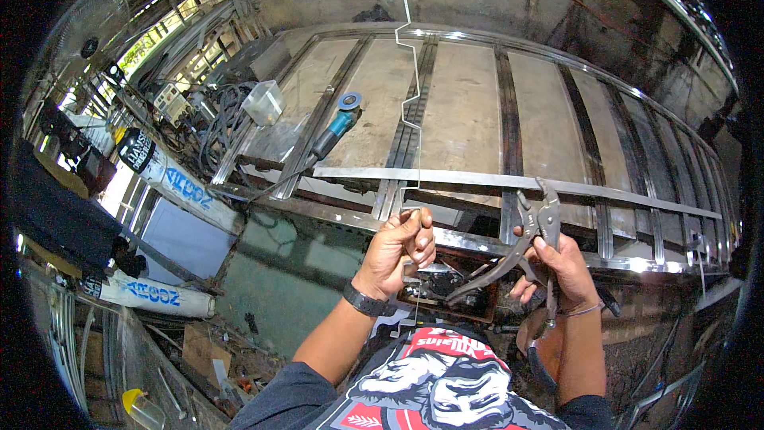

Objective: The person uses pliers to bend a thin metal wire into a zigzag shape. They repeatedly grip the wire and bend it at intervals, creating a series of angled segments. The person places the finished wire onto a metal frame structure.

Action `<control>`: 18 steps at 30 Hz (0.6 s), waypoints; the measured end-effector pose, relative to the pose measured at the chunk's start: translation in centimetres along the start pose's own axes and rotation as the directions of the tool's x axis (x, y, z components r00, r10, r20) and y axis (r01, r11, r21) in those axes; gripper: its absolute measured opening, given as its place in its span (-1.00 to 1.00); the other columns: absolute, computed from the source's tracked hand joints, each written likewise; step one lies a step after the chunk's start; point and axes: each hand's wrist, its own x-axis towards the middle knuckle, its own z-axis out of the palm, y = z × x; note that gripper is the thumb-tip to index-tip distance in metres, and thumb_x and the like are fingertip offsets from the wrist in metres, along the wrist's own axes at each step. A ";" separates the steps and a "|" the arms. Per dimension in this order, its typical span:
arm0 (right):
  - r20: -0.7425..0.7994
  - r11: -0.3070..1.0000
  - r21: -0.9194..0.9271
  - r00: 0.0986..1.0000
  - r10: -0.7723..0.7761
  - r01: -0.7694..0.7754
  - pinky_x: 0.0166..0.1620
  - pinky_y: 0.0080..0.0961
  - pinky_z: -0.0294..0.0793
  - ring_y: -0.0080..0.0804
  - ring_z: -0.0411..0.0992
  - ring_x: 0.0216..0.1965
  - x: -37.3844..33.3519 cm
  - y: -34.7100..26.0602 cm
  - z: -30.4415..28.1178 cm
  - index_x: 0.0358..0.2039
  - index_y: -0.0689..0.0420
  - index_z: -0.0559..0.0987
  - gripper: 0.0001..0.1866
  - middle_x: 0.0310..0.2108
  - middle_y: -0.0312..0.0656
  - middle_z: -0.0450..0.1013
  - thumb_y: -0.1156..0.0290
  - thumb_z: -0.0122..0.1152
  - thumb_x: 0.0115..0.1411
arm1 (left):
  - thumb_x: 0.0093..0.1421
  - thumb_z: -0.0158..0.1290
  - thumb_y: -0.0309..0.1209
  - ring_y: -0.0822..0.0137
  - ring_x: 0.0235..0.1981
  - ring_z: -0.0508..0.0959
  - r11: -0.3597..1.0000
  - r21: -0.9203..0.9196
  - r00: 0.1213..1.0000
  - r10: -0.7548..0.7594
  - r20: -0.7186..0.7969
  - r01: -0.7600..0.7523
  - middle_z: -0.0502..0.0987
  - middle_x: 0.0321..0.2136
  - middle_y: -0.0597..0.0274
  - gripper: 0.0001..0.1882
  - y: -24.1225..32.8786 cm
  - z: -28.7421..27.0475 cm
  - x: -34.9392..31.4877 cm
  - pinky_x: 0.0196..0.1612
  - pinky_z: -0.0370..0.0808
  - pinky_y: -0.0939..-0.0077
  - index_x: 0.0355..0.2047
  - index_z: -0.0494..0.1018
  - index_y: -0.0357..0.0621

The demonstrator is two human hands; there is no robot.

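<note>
My left hand [400,248] is closed in a pinch around a thin, pale metal strip [410,56] bent into zigzag steps. The strip stretches away from me past the far side of the metal frame [508,103], and its near end hangs down by my shirt. In my right hand [567,269] I grip a pair of locking pliers [547,223], jaws pointing up and one long handle swung out to the left. The pliers are held above the near rail of the frame, apart from the strip. A flat metal bar [469,179] lies across the frame's crosspieces.
An angle grinder [338,127] and a clear plastic container [264,103] rest on the frame's left part. Gas cylinders [171,179] lie at the left, beside tangled cables [223,123]. A fan [89,48] stands far left. Behind the frame rises a concrete wall [469,0].
</note>
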 end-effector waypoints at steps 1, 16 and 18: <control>0.003 0.999 0.038 1.000 -0.004 0.004 -0.52 -0.35 0.71 -0.05 0.66 -0.47 0.1 0.5 -0.2 0.23 0.48 0.29 -0.35 -0.31 0.08 0.57 0.12 0.09 0.43 | 0.41 0.08 -0.23 0.47 -0.65 0.37 1.000 0.014 1.000 -0.006 0.003 0.006 0.41 -0.58 0.30 -0.74 -0.2 0.0 0.1 -0.58 0.38 0.55 -0.21 0.43 -0.21; 0.085 0.899 0.437 0.993 -0.080 0.035 0.13 -0.22 0.56 0.06 0.55 0.09 0.6 2.0 1.5 0.39 0.40 0.16 -0.14 -0.06 0.09 0.56 0.33 0.34 0.19 | 0.43 0.05 -0.26 0.42 -0.61 0.47 0.999 -0.009 0.998 -0.051 0.041 0.052 0.51 -0.54 0.25 -0.75 -1.4 0.4 0.8 -0.53 0.43 0.48 -0.17 0.46 -0.24; 0.070 0.908 0.412 0.991 -0.114 0.076 0.12 -0.24 0.56 0.04 0.55 0.07 1.0 2.1 1.2 0.39 0.39 0.17 -0.13 -0.06 0.09 0.56 0.37 0.34 0.13 | 0.44 0.04 -0.25 0.42 -0.61 0.47 0.998 -0.025 0.997 -0.053 0.051 0.054 0.50 -0.54 0.25 -0.75 -1.6 0.3 0.8 -0.53 0.43 0.47 -0.16 0.46 -0.23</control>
